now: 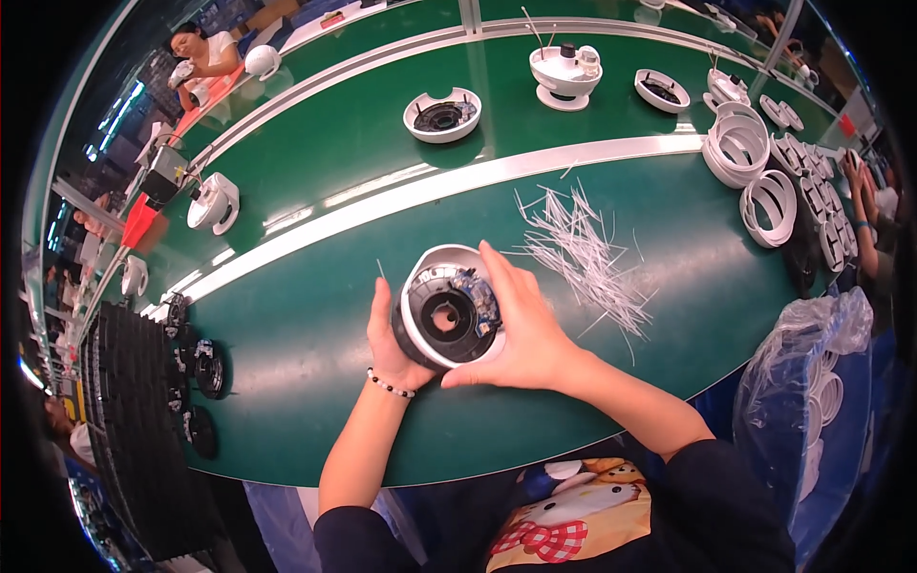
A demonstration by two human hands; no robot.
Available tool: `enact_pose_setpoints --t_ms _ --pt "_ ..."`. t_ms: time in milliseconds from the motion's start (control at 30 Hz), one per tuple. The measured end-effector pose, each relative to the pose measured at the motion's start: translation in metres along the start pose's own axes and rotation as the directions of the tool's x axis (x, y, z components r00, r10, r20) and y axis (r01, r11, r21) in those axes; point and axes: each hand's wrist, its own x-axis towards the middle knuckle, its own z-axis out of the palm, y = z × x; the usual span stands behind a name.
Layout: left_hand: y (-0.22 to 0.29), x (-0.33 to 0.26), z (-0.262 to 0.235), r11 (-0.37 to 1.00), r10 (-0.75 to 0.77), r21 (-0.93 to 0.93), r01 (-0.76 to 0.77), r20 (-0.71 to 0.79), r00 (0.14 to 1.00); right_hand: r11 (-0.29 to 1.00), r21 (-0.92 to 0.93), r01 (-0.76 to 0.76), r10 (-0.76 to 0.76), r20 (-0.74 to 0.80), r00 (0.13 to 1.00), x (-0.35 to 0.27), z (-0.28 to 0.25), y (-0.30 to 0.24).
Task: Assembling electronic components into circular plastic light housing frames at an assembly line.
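Cupping its sides, left hand (pixel 391 342) and right hand (pixel 531 331) grasp a white-rimmed housing (pixel 428 298). White strips (pixel 581 253) lie on the tabletop (pixel 296 353).

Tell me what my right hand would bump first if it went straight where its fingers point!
Your right hand already touches the round white-and-black housing. Past that, the white rail seems next, but depth is unclear.

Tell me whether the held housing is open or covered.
Open: the housing shows a bare circuit board beside a black ring, with no cover over them.
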Motion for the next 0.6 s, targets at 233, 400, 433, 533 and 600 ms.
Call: enact_pose_setpoints --t_ms 233,400,433,533,600 --pt "0.0 -0.001 -0.011 0.999 -0.026 -0.03 0.027 0.019 0.999 0.955 -0.164 0.246 -0.207 0.222 0.953 0.004 -0.021 -0.001" --pt "-0.006 0.01 -0.019 0.995 0.027 0.098 -0.02 -0.07 0.997 0.923 -0.039 0.384 -0.374 0.151 0.915 0.012 -0.02 0.028" --pt "-0.001 0.007 -0.013 0.988 0.072 0.137 -0.065 -0.043 0.996 0.925 0.023 0.379 -0.38 0.105 0.919 0.015 -0.015 0.026" --pt "-0.005 0.0 -0.005 0.976 0.133 0.195 -0.103 -0.152 0.979 0.934 0.035 0.356 -0.356 -0.022 0.934 0.01 -0.012 0.024" --pt "-0.005 -0.001 -0.012 0.982 0.067 0.173 -0.075 0.054 0.996 0.937 0.045 0.348 -0.344 -0.068 0.936 0.006 -0.017 0.025"
